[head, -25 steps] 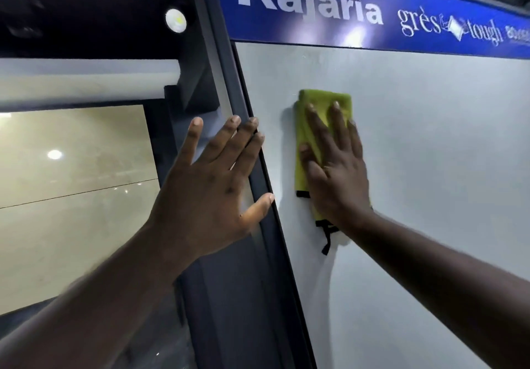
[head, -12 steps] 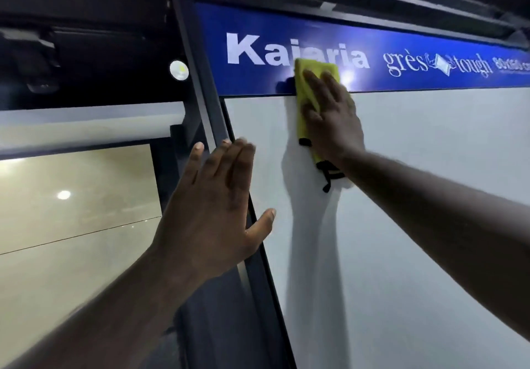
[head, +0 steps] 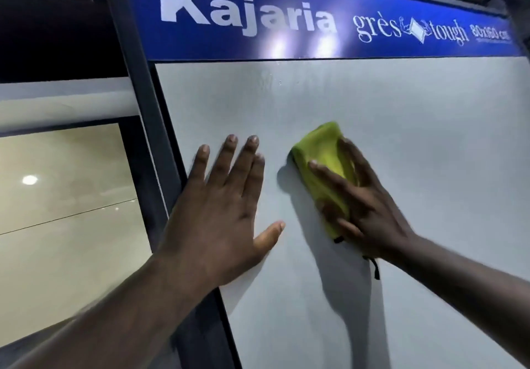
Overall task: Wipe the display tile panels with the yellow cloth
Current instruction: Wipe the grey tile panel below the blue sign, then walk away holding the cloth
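A pale grey display tile panel fills the right of the view, upright in a dark frame. My right hand presses a folded yellow cloth flat against the panel's upper middle; a black loop of the cloth hangs below my wrist. My left hand lies flat with fingers spread on the panel's left side, just right of the frame edge, holding nothing.
A blue header strip with white lettering runs along the panel's top. The dark metal frame post stands at the panel's left edge. Behind it, a glossy beige tile panel reflects a ceiling light.
My right hand has slid the cloth down from the blue header onto the grey panel. My left hand has shifted from the frame post onto the panel face.
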{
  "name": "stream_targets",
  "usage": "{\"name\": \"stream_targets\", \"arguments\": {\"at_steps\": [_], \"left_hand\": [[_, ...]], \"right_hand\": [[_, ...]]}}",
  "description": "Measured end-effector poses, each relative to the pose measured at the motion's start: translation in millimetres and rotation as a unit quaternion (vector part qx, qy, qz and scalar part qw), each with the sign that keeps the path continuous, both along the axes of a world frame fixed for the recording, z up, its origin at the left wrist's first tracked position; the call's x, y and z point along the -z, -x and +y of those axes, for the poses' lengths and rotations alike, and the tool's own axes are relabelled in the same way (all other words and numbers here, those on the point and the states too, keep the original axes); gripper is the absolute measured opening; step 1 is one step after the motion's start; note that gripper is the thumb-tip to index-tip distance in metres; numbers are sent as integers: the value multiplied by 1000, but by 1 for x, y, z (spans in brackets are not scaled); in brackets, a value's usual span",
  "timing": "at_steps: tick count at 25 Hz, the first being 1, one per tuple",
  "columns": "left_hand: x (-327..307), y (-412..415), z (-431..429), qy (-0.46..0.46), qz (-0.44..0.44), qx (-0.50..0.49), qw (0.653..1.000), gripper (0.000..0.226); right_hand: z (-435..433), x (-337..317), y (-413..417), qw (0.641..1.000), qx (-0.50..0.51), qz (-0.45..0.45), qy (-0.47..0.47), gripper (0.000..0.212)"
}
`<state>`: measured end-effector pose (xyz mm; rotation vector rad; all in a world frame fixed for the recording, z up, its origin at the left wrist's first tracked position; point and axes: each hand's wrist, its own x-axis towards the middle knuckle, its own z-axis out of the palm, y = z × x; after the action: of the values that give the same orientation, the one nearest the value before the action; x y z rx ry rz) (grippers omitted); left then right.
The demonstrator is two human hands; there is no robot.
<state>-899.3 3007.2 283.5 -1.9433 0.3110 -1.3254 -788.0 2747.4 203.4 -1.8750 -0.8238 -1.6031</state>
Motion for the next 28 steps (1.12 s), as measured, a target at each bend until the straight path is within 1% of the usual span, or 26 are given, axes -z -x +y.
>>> {"name": "stream_targets", "arguments": {"at_steps": [1,2,3,4,5,6,7,8,9,10,11,12,13,14,15,16,17,18,19,20,21,23,24,26,28], "left_hand": [[7,-5,-9,-9,15,3,1000,100],[15,-10,-17,-14,30,2,999,99],[23,-15,-24,-17,40,3,999,98],[32,-18,-29,-17,47,9,999,97],[43,-21,-33,-17,56,22,998,95],[56,-23,-37,-23,69,37,997,94],[75,-25,-41,-32,88,51,994,93],[96,-27,-45,-42,109,66,991,91],[118,-29,-48,-47,132,80,987,89],[140,-28,-49,-46,152,92,983,87],[160,-27,-50,-44,171,100,979,85],[179,-24,-51,-39,189,109,975,84],[195,-22,-53,-28,204,117,971,84],[209,-20,-56,-12,221,122,967,85],[225,-18,-60,7,249,130,960,86],[240,-17,-65,30,281,142,949,87],[255,-16,-73,58,317,164,932,88],[271,-12,-82,86,360,198,908,89],[287,-6,-93,111,408,243,873,88],[304,1,-108,128,448,299,833,86],[319,11,-129,144,472,361,791,81],[344,34,-169,153,503,447,724,72],[357,54,-194,141,519,483,691,70],[374,108,-243,123,555,541,620,68],[379,173,-293,87,584,586,556,69]], "right_hand": [[-8,22,-4,997,-3,-42,67,61],[-15,38,-7,998,-6,-38,57,61],[-22,50,-16,999,-18,17,-28,65],[-26,63,-26,975,-59,107,-187,68],[-25,76,-26,935,-41,175,-305,70],[-19,92,-21,922,-17,196,-333,72],[-15,115,-7,946,0,169,-275,75],[-12,148,-3,977,5,140,-163,77],[-11,179,7,992,29,112,-60,78],[-9,208,13,992,32,117,-37,78],[-4,232,17,978,38,177,-106,76],[4,256,18,935,21,252,-250,76],[11,272,29,874,34,338,-349,75],[17,282,42,848,28,395,-352,76],[15,297,63,875,16,405,-266,77],[8,308,86,882,-24,424,-202,78],[-4,317,110,888,-20,439,-136,78],[-19,323,140,878,-16,464,-119,79],[-36,330,174,859,7,492,-143,78],[-57,338,210,841,52,512,-167,78],[-76,342,252,820,99,531,-189,78],[-107,346,334,785,178,547,-228,77],[-119,347,384,767,230,542,-255,77],[-133,334,488,718,320,536,-309,74],[-139,319,594,671,411,493,-370,72]]}}
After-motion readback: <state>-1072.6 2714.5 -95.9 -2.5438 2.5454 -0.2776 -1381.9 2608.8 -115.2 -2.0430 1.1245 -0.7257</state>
